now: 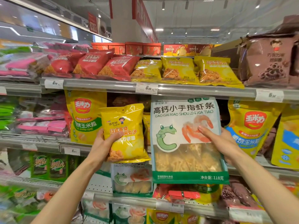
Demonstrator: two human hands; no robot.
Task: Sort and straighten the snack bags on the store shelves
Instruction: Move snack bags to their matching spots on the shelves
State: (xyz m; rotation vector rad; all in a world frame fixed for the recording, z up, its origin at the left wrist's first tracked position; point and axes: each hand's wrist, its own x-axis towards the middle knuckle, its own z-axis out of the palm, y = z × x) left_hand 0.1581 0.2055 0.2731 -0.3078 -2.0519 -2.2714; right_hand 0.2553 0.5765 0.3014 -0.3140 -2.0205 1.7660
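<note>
My left hand [103, 146] grips a small yellow snack bag [126, 125] by its left edge and holds it upright in front of the middle shelf. My right hand [221, 143] holds a large white and green shrimp-stick bag [182, 160] upright by its right edge, thumb on the front. Both bags hang in the air just in front of the shelf, side by side. Matching small yellow bags [178, 70] lie on the upper shelf. Another shrimp-stick bag [131, 178] stands on the lower shelf below.
Red snack bags [90, 63] lie left of the yellow ones on the upper shelf, a brown bag [267, 62] at its right. Large yellow corn bags [85, 117] [252, 126] stand on the middle shelf. Shelf rails with price tags [146, 88] run across. Pink and green packs fill the left.
</note>
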